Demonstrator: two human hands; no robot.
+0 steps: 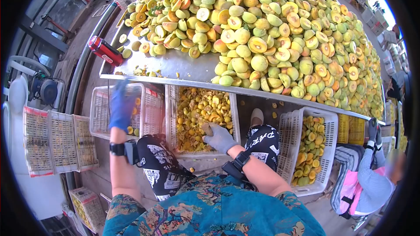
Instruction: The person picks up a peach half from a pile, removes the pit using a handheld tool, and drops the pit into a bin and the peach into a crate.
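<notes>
Under fruit table [175, 67], right hand [220, 138] gripping pit [207, 129].

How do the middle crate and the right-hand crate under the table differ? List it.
1. The middle crate sits upright, while the right crate leans tilted toward the person.
2. The middle crate holds small yellow pieces; the right crate holds larger halved fruit showing green skins.
3. The right hand, in a grey glove, rests at the middle crate's edge; nothing touches the right crate.
Both are white slatted plastic crates.
</notes>
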